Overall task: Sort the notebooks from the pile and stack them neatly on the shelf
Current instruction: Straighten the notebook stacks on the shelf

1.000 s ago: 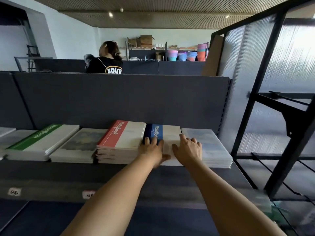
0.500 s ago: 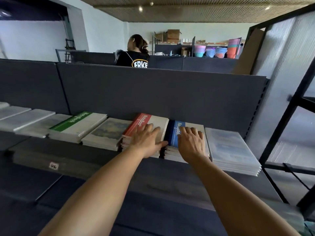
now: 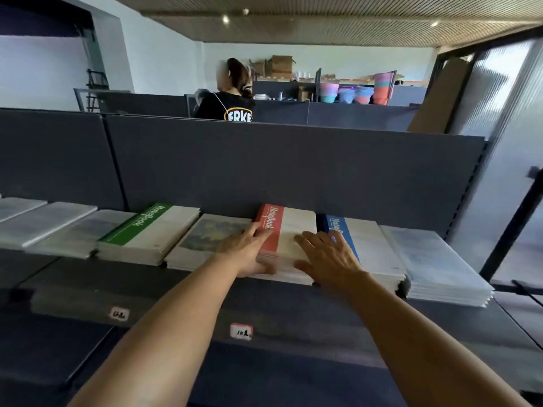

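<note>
Hands flat on red notebook stack point(image 3: 289, 239), 12 o'clock: left hand point(image 3: 248, 251) spread along its left edge, right hand point(image 3: 329, 257) spread on its right edge, neither pinching. Looks like final squaring; no loose pile in view. Shelf point(image 3: 176, 292) lip bare in front. Blue stack point(image 3: 364, 248) touching at 1 o'clock, painted-cover stack point(image 3: 205, 242) at 11, green stack point(image 3: 150, 233) further left. Back panel point(image 3: 264, 165) blocks behind.

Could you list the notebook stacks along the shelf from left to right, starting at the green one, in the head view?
green notebook stack → painted-cover stack → red notebook stack → blue notebook stack → pale blue stack
</note>
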Motion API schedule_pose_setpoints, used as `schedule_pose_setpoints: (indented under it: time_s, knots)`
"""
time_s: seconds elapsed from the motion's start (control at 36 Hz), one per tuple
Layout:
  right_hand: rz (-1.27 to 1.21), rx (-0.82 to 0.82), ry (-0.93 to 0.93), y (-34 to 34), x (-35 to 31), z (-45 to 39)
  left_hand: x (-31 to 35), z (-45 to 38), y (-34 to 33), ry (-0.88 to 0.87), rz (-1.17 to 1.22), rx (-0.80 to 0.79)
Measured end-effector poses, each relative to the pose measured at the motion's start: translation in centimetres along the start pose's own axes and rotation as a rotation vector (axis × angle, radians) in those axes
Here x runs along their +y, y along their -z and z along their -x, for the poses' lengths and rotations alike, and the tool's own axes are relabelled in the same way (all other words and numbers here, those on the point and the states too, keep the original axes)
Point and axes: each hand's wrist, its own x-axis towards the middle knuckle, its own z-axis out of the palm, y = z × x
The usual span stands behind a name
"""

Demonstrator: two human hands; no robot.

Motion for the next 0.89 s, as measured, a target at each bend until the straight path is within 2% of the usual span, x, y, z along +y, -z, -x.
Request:
schedule_pose_setpoints:
  time_s: [0.17,0.28,0.39,0.56,0.69,0.81,0.89]
  knots:
    - [0.029,-0.04,-0.079,-0.2,-0.6,0.0,-0.3,-0.4,-0.2,-0.087,-0.031,0.048]
    - [0.039,0.001,-0.111,0.6,-1.4,0.2,-0.7,-0.6,-0.1,-0.126,-0.046,0.051]
    - [0.058,0.188,-0.131,2.0,-2.6,-0.6,-2.4,0.0,0.0,-0.135,0.007,0.074]
    - [0.03,0.375,-0.059,3.4,-6.4,-3.9,-7.7,2.3,0.3,-0.019,0.06,0.263]
    - [-0.053,0.469,0.048,3.8,-11.1,-6.0,-11.0,4.1,0.2,0.05,-0.109,0.135]
    - [-0.081,0.385,0.154,4.4,-14.4,-6.7,-12.4,5.0,-0.2,0.057,-0.151,0.09]
    - [-0.031,0.172,0.101,4.3,-16.2,-7.3,-13.0,5.3,-0.4,0.039,-0.203,0.086]
